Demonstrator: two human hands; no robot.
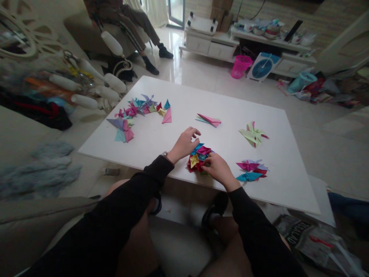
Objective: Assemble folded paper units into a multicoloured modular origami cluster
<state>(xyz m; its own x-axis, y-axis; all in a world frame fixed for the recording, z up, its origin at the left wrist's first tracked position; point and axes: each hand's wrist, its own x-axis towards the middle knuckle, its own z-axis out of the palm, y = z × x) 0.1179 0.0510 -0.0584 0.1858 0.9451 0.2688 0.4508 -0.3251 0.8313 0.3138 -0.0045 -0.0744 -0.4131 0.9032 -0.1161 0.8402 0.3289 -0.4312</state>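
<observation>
A multicoloured folded-paper cluster (199, 156) lies near the front edge of the white table (178, 115). My left hand (184, 143) hovers at the cluster's left top, fingers curled and slightly apart, touching its blue part. My right hand (217, 168) rests on the cluster's right side with fingers pinched on the paper. Both arms wear black sleeves.
Other folded-paper groups lie about the table: a long row at the far left (138, 111), a pink piece (210, 120), a pale green piece (253, 134), a pink and blue pair (251, 170). A seated person (127, 19) is across the room. Magazines (305, 234) lie on the floor at right.
</observation>
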